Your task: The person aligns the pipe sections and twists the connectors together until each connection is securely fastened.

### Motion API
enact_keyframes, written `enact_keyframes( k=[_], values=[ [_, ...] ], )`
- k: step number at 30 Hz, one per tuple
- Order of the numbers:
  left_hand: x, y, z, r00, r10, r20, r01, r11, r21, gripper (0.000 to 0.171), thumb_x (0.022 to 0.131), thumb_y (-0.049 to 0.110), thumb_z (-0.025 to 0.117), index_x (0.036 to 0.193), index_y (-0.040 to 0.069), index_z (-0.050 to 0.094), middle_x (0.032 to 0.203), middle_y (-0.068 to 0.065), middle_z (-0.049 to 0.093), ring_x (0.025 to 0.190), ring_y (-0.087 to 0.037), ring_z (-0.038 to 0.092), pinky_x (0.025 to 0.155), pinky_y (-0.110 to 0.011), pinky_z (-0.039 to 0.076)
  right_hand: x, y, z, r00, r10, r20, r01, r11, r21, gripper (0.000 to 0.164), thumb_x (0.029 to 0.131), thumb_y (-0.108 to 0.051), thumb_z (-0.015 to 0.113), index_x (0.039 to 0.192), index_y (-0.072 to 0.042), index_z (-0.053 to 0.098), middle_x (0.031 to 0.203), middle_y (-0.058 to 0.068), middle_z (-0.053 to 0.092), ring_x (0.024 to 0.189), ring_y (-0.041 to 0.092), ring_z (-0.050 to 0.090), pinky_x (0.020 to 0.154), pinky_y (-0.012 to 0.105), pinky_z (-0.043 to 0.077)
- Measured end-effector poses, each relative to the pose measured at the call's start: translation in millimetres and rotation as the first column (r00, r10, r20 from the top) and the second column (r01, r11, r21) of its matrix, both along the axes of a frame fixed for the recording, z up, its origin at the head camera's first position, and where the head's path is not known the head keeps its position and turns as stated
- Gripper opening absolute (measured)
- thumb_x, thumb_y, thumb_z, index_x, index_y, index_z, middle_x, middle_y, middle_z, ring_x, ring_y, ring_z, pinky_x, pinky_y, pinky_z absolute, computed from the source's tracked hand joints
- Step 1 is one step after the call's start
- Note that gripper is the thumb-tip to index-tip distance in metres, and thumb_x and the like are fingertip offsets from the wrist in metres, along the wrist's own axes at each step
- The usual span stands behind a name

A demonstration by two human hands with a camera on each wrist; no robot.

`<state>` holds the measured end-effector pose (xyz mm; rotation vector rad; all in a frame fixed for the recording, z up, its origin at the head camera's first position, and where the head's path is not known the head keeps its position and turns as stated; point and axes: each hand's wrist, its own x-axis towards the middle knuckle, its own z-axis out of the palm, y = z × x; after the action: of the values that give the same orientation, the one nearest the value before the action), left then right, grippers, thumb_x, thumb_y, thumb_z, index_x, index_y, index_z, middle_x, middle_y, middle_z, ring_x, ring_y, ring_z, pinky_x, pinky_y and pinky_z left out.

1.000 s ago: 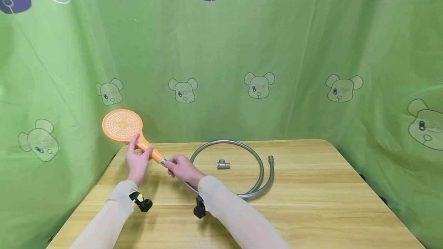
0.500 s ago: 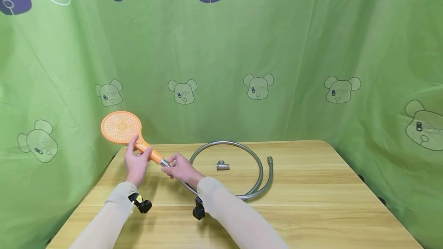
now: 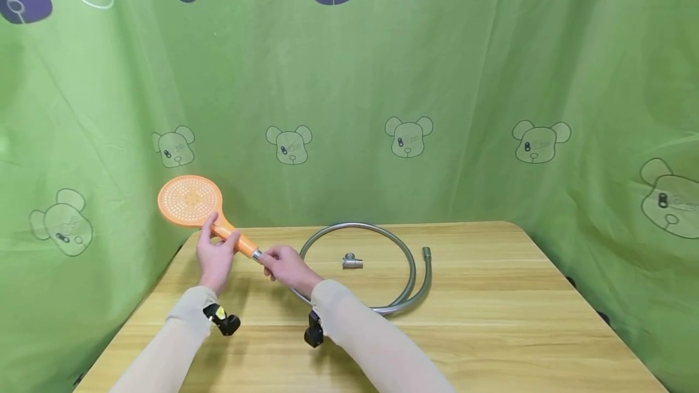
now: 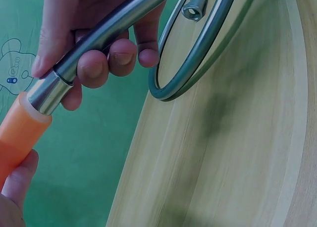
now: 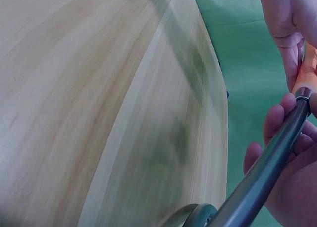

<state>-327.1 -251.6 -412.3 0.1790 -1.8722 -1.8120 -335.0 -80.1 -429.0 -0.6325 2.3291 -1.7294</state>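
Note:
My left hand [image 3: 215, 259] grips the handle of an orange shower head [image 3: 190, 201], its round perforated face turned up at the table's left back. At the handle's lower end, my right hand [image 3: 289, 268] pinches the metal connector of a silver shower hose [image 4: 119, 22]. In the left wrist view the connector [image 4: 48, 92] sits right at the mouth of the orange handle [image 4: 22, 133], with thumb and fingers around it. The right wrist view shows the hose [image 5: 267, 175] running along the right palm toward the handle.
The rest of the hose [image 3: 413, 272] loops across the wooden table [image 3: 491, 320], its other end fitting [image 3: 427, 252] pointing back. Inside the loop lies a small metal valve fitting [image 3: 352, 261]. A green printed curtain [image 3: 338, 181] surrounds the table's back and sides.
My right fingers slid back from the connector along the hose half a second ago and are now up at the handle's end again. The left hand has stayed on the shower head.

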Motion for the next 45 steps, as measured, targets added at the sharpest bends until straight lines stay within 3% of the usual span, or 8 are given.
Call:
enact_keyframes(
  k=[6, 13, 24, 28, 35, 45],
  values=[
    [1.4, 0.9, -0.2, 1.000, 0.011, -0.013, -0.011, 1.000, -0.008, 0.073, 0.094, 0.006, 0.069, 0.157, 0.022, 0.036, 0.126, -0.007, 0.038, 0.084, -0.006, 0.061, 0.077, -0.016, 0.059, 0.4, 0.6, -1.2, 1.000, -0.001, 0.028, 0.001, 1.000, -0.005, 0.032, 0.093, -0.030, 0.072, 0.115, -0.009, 0.060, 0.078, 0.002, 0.065, 0.063, 0.012, 0.057, 0.057, 0.024, 0.047],
    [0.9, 1.4, 0.2, 1.000, 0.012, -0.010, -0.012, 1.000, -0.007, 0.072, 0.094, 0.005, 0.068, 0.156, 0.024, 0.036, 0.126, -0.006, 0.038, 0.086, -0.007, 0.062, 0.079, -0.016, 0.059, 0.4, -0.5, -1.5, 1.000, -0.017, -0.002, 0.017, 0.999, -0.032, 0.023, 0.091, -0.015, 0.073, 0.101, -0.006, 0.055, 0.074, 0.002, 0.062, 0.060, 0.011, 0.056, 0.055, 0.023, 0.049],
    [2.6, 1.4, 4.5, 1.000, 0.023, -0.002, -0.023, 1.000, -0.016, 0.072, 0.095, 0.006, 0.068, 0.156, 0.025, 0.036, 0.127, -0.004, 0.038, 0.089, -0.009, 0.061, 0.080, -0.016, 0.059, 2.8, -0.9, 3.1, 1.000, -0.018, -0.024, 0.018, 1.000, -0.021, 0.020, 0.101, -0.024, 0.061, 0.095, -0.006, 0.064, 0.071, 0.002, 0.062, 0.060, 0.010, 0.053, 0.050, 0.019, 0.041],
    [2.9, 1.0, 4.8, 1.000, 0.019, -0.002, -0.019, 1.000, -0.022, 0.071, 0.095, 0.007, 0.068, 0.156, 0.025, 0.036, 0.128, -0.005, 0.038, 0.089, -0.009, 0.061, 0.081, -0.016, 0.059, 2.7, -0.3, 3.8, 1.000, -0.022, -0.010, 0.022, 1.000, 0.006, 0.025, 0.101, -0.031, 0.060, 0.099, -0.007, 0.069, 0.073, 0.003, 0.065, 0.061, 0.010, 0.053, 0.051, 0.020, 0.041],
    [2.1, 0.1, 3.2, 1.000, 0.021, -0.008, -0.021, 1.000, -0.008, 0.072, 0.095, 0.005, 0.068, 0.156, 0.024, 0.036, 0.126, -0.005, 0.039, 0.086, -0.009, 0.061, 0.079, -0.017, 0.059, 2.3, -0.1, 2.2, 0.999, -0.034, 0.027, 0.034, 0.999, 0.010, 0.035, 0.090, -0.028, 0.076, 0.115, -0.011, 0.059, 0.081, 0.001, 0.064, 0.064, 0.012, 0.056, 0.054, 0.023, 0.046],
    [2.5, 1.5, 5.0, 1.000, 0.012, 0.005, -0.012, 1.000, -0.009, 0.074, 0.095, 0.006, 0.068, 0.157, 0.029, 0.035, 0.129, -0.005, 0.037, 0.091, -0.011, 0.062, 0.081, -0.017, 0.059, 4.0, -0.8, 1.4, 1.000, -0.024, 0.001, 0.024, 0.998, -0.053, 0.014, 0.095, -0.016, 0.069, 0.100, -0.006, 0.060, 0.079, 0.006, 0.065, 0.065, 0.013, 0.056, 0.053, 0.020, 0.045]
  ],
)
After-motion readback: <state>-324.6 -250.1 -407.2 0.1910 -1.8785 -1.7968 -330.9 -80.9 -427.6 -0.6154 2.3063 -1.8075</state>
